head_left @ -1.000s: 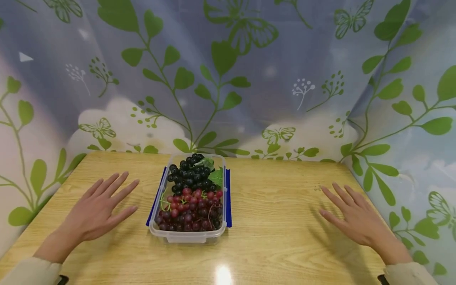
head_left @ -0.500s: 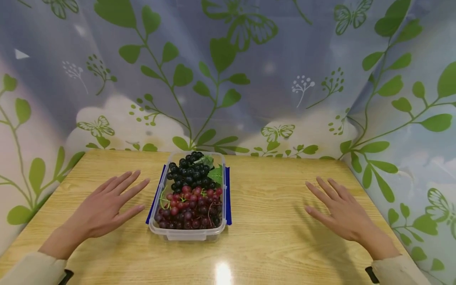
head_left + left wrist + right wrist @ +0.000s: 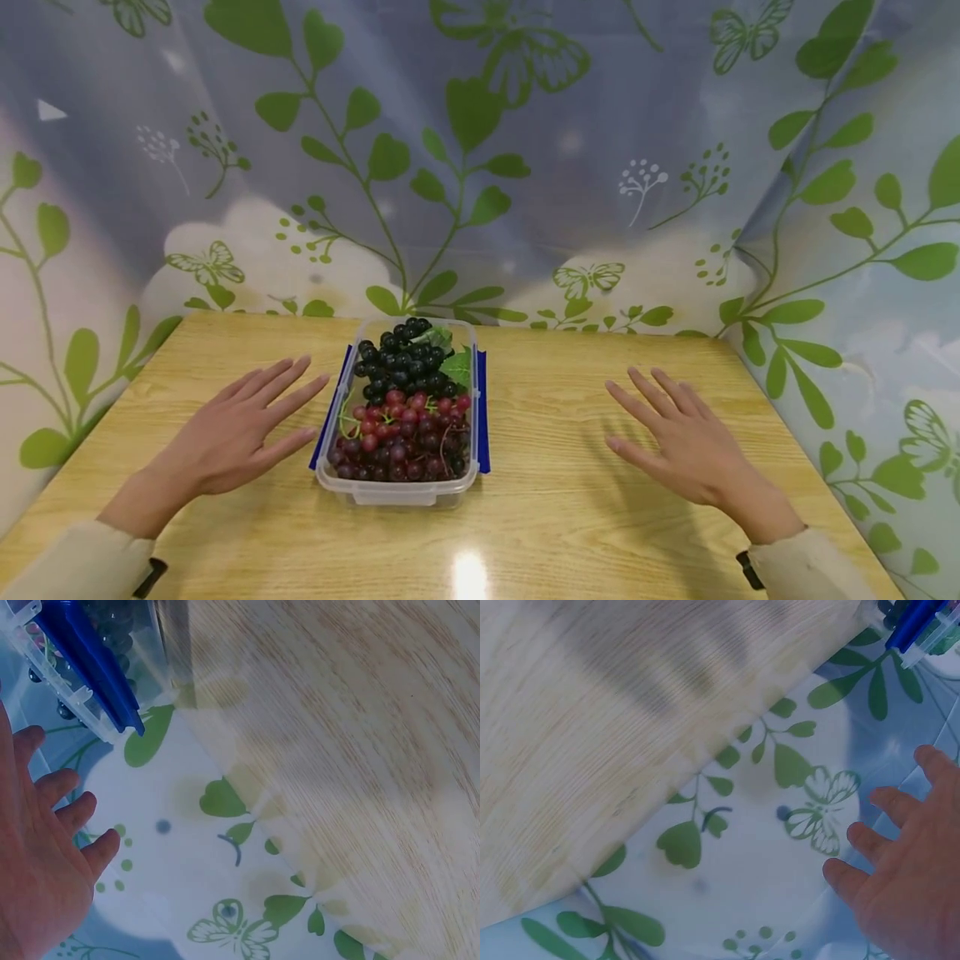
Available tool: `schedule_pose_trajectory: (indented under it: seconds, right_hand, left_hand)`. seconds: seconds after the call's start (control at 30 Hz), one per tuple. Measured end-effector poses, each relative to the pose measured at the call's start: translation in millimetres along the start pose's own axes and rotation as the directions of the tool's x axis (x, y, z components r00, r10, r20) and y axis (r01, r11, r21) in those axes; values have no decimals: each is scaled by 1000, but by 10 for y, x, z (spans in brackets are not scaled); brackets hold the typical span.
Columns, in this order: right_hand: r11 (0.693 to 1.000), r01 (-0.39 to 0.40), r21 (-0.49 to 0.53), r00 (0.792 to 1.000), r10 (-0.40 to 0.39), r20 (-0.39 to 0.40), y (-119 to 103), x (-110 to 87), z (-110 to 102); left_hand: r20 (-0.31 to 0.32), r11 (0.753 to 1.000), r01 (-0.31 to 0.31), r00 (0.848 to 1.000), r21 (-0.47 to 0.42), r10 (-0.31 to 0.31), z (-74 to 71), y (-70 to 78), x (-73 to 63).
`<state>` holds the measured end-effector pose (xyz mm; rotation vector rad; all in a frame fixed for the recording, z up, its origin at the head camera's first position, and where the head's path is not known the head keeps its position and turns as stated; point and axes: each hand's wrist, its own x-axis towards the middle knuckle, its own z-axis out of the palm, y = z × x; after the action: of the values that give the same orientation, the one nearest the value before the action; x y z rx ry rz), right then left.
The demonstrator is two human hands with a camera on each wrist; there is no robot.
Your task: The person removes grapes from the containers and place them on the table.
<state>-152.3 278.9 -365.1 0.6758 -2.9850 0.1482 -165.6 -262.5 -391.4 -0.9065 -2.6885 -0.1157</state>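
A clear plastic container (image 3: 396,498) with blue side clips (image 3: 483,412) stands on the table, left of the middle. Inside it, black grapes (image 3: 405,367) with green leaves lie at the far end, and red grapes (image 3: 408,437) fill the near end. My left hand (image 3: 232,433) hovers just left of the container, fingers straight and spread, apart from it. To the container's right, at a wider distance, my right hand (image 3: 690,446) is held over the table with fingers extended and nothing in them. Both wrist views show the palms bare.
The light wood table (image 3: 570,517) runs back to a patterned curtain (image 3: 570,208) with green leaves and butterflies. The curtain also closes off the left and right sides. A bright light reflection lies on the table's near part.
Both hands have moved inward toward the container, the right hand farther than the left. The container and grapes have stayed in place.
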Motion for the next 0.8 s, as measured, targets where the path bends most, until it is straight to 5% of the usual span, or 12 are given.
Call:
schedule_pose_trajectory:
  seconds: [0.8]
  right_hand:
    - [986, 146, -79, 989, -148, -10, -353, 247, 88]
  left_hand:
    - [22, 998, -54, 998, 11, 54, 5, 38, 146]
